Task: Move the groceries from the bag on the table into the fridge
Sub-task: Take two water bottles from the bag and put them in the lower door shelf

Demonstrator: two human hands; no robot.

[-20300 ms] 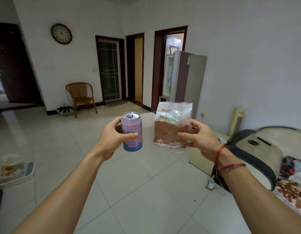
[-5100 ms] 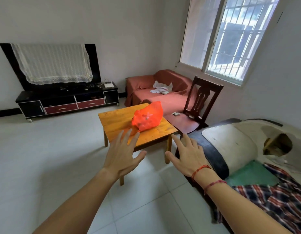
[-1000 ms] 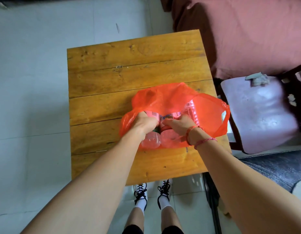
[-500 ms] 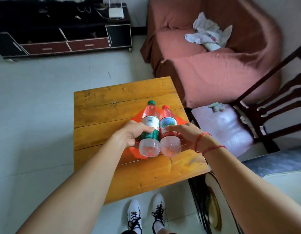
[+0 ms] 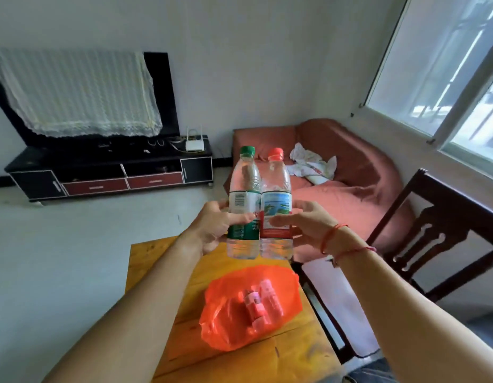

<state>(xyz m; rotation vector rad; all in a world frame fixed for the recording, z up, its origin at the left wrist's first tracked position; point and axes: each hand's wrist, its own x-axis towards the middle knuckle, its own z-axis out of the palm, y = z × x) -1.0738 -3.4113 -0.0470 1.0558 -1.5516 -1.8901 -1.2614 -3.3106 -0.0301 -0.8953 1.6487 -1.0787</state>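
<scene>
White walls enclose a red sofa, black TV stand, bright window.

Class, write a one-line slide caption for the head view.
Left hand holds a green-capped bottle, right hand a red-capped bottle, above the orange bag on the wooden table.

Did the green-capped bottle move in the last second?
Yes. The green-capped bottle went up: it lay inside the orange bag on the table; now the left hand holds it above both.

Items inside the orange bag show only as blurred pink shapes.
</scene>
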